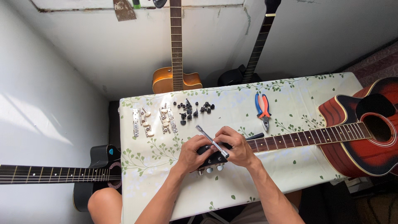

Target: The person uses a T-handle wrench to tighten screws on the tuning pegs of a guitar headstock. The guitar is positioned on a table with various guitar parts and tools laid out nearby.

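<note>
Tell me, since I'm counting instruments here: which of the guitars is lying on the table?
The red sunburst guitar, its neck stretching across the table to both hands. The orange and black ones lean on the wall; another black one sits lower left.

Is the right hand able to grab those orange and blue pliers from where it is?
Probably yes. The pliers lie in the open on the table, just beyond the guitar neck, with nothing on top. But the right hand is holding a metal wrench, so it would need to let go first.
</note>
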